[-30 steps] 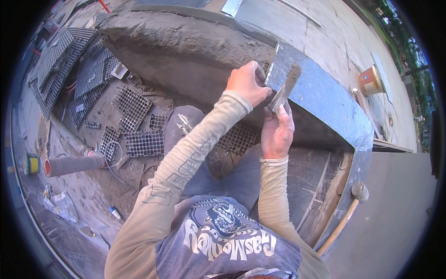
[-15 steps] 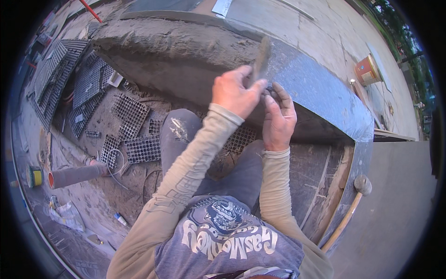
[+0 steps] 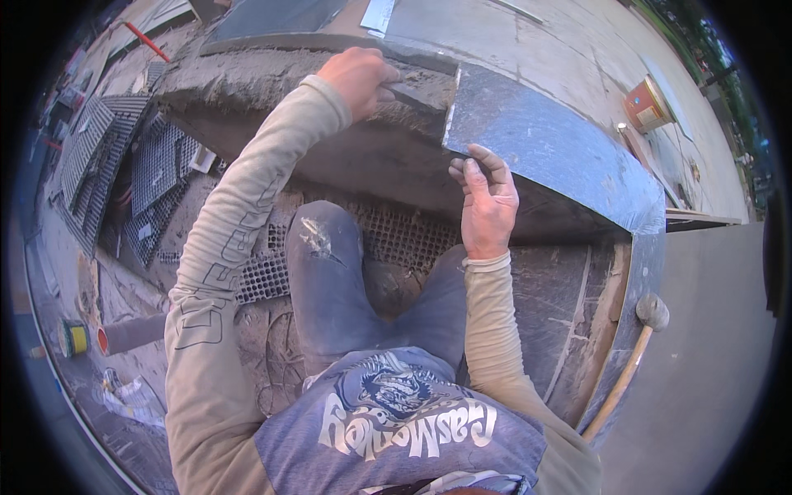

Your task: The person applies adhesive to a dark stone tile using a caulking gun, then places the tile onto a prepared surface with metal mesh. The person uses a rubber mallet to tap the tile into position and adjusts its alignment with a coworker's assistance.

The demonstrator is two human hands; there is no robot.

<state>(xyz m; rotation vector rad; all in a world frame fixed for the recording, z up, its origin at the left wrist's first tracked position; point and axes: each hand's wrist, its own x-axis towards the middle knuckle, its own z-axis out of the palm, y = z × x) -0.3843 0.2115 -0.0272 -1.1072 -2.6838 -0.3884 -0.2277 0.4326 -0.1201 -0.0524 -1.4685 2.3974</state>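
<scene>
My left hand [image 3: 360, 82] is closed around a small trowel [image 3: 419, 99], whose narrow, mortar-smeared blade points right. The blade lies along the front edge of the rough mortar bed [image 3: 256, 78] on top of the low wall; the handle is hidden in my fist. My right hand [image 3: 488, 202] is raised at the lower left corner of the grey-blue stone slab [image 3: 536, 136]. Its fingers curl toward the thumb, close to the slab's edge; whatever may be between them is too small to make out.
At right, a mallet [image 3: 652, 313] leans by the slab's side piece. A bucket [image 3: 648, 106] lies tipped on the paving. Black plastic grids [image 3: 157, 165] are piled at left, near an orange-ended pipe [image 3: 132, 334] and a yellow-banded roll [image 3: 74, 337].
My left hand has moved left and up with the trowel, away from my right hand to the mortar bed. The right hand has stayed near the slab's corner.
</scene>
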